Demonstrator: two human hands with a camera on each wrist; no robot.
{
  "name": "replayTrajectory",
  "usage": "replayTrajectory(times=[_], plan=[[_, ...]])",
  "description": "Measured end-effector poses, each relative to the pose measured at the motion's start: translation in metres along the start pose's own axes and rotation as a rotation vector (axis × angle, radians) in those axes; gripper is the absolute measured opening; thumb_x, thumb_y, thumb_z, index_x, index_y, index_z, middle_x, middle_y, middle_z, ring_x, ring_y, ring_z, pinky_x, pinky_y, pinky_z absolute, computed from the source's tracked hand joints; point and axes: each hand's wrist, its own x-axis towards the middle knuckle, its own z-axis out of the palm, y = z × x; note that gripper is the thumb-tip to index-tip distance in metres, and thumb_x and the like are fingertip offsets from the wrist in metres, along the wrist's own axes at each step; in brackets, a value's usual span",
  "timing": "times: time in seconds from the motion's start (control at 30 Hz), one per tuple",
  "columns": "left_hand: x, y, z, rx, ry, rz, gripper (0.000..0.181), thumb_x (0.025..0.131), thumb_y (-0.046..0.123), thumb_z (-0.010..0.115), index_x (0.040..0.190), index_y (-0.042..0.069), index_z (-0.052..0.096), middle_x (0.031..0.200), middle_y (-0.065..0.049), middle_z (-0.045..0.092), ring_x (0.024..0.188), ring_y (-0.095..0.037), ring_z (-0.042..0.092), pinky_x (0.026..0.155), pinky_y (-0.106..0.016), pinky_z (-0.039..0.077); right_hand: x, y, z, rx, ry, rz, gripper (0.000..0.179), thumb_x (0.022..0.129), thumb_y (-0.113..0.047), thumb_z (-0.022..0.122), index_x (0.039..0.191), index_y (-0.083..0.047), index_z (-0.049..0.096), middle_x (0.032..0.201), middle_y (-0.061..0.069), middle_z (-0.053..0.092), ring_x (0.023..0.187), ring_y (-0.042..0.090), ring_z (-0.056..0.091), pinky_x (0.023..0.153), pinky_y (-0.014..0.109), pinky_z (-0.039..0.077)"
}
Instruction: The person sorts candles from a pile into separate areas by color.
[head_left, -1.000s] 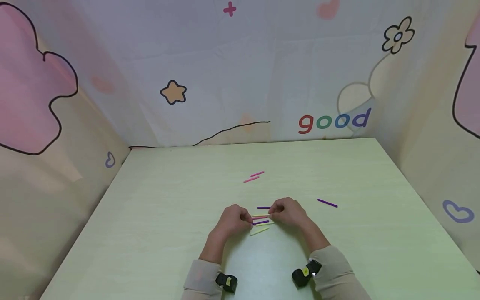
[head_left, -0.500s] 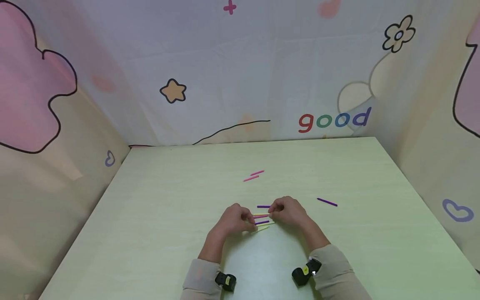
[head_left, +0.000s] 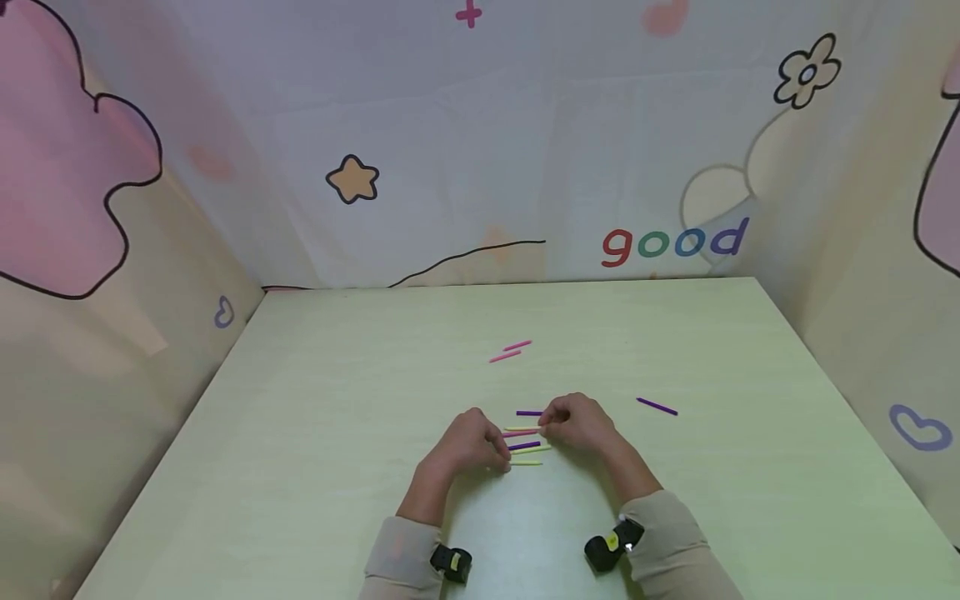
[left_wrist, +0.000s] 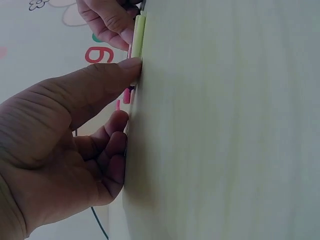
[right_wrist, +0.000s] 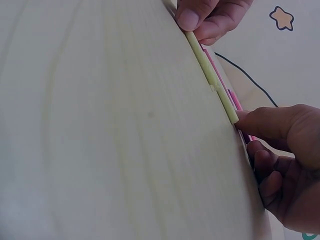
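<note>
Several thin coloured sticks lie roughly side by side between the two hands. The nearest yellow-green stick has its left end between the thumb and finger of my left hand. Just beyond it are another yellow-green stick and a purple stick. My right hand has its thumb and index tips together at the right ends of a pink stick and a farther yellow stick; which one it pinches I cannot tell. A purple stick runs partly behind that hand.
Two pink sticks lie farther back on the pale green table. One more purple stick lies to the right. A printed cloth stands behind the table and along its sides.
My left hand has shifted from the purple stick to the nearest yellow-green stick, which has turned from slanted to nearly level with the row. My right hand has stayed in place.
</note>
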Motion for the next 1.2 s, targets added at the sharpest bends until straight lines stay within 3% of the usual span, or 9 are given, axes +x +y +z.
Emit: replayTrajectory(times=[0.73, 1.0, 1.2], plan=[[0.0024, -0.007, 0.0019, 0.001, 0.023, 0.033, 0.009, 0.069, 0.005, 0.08, 0.067, 0.01, 0.073, 0.062, 0.01, 0.06, 0.053, -0.006, 0.047, 0.052, -0.022, 0.04, -0.0013, -0.0014, -0.0009, 0.019, 0.0, -0.001, 0.004, 0.08, -0.009, 0.072, 0.081, -0.011, 0.068, 0.071, -0.003, 0.056, 0.07, 0.015, 0.049, 0.067, 0.031, 0.039], [-0.004, -0.0044, -0.0037, -0.054, 0.011, -0.009, 0.007, 0.072, 0.005, 0.077, 0.07, 0.011, 0.072, 0.07, 0.009, 0.061, 0.058, -0.01, 0.048, 0.054, -0.024, 0.041, -0.0016, -0.0024, -0.0003, 0.024, -0.01, -0.007, 0.004, 0.08, -0.009, 0.072, 0.082, -0.011, 0.069, 0.071, -0.003, 0.057, 0.071, 0.015, 0.048, 0.068, 0.031, 0.039], [-0.0059, -0.0026, -0.0077, -0.038, 0.024, 0.028, 0.005, 0.071, 0.004, 0.074, 0.072, 0.009, 0.072, 0.069, 0.009, 0.062, 0.061, -0.009, 0.048, 0.055, -0.024, 0.041, -0.0013, -0.0014, -0.0007, 0.015, 0.004, -0.016, 0.004, 0.08, -0.008, 0.072, 0.081, -0.011, 0.068, 0.07, -0.003, 0.056, 0.07, 0.015, 0.048, 0.067, 0.031, 0.039]])
